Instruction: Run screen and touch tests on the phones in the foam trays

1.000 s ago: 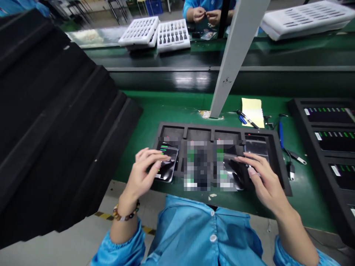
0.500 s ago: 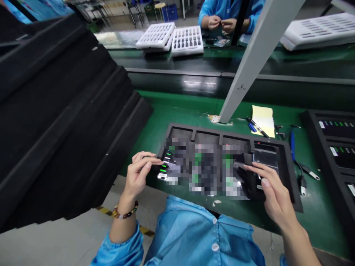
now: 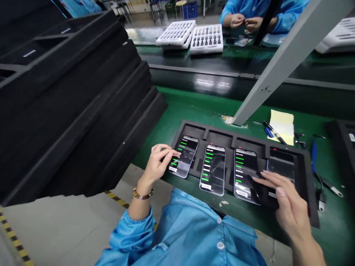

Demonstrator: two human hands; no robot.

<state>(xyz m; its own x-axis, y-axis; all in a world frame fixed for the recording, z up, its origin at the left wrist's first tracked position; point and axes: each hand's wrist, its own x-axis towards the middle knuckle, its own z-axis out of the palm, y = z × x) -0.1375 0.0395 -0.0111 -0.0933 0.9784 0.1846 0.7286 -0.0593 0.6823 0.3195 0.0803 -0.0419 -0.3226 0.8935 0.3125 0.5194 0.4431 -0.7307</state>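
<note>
Three phones with lit dark screens and green and white lines lie across the near side of a black foam tray (image 3: pixel 310 195). My left hand (image 3: pixel 158 162) has its fingers extended at the left edge of the left phone (image 3: pixel 185 157); its grip is empty. The middle phone (image 3: pixel 213 168) lies between my hands, untouched. Over the right edge of the third phone (image 3: pixel 245 171) reach the fingers of my right hand (image 3: pixel 288 203), apart and holding nothing. A fourth, dark phone (image 3: pixel 281 162) sits in the tray's right compartment, partly hidden by that hand.
Tall stacked black trays (image 3: pixel 83 99) stand at the left. A slanted grey post (image 3: pixel 277 70) rises behind the tray. Pens (image 3: pixel 273 131), yellow paper (image 3: pixel 281 123) and cables (image 3: pixel 321 195) lie at right. White trays (image 3: pixel 206 38) and a person's hands (image 3: pixel 245 23) are across the line.
The camera view has shifted, so the tray and phones appear farther right. Both hands remain at the outer phones, with slightly altered finger positions. The phone screens are now clearly visible.
</note>
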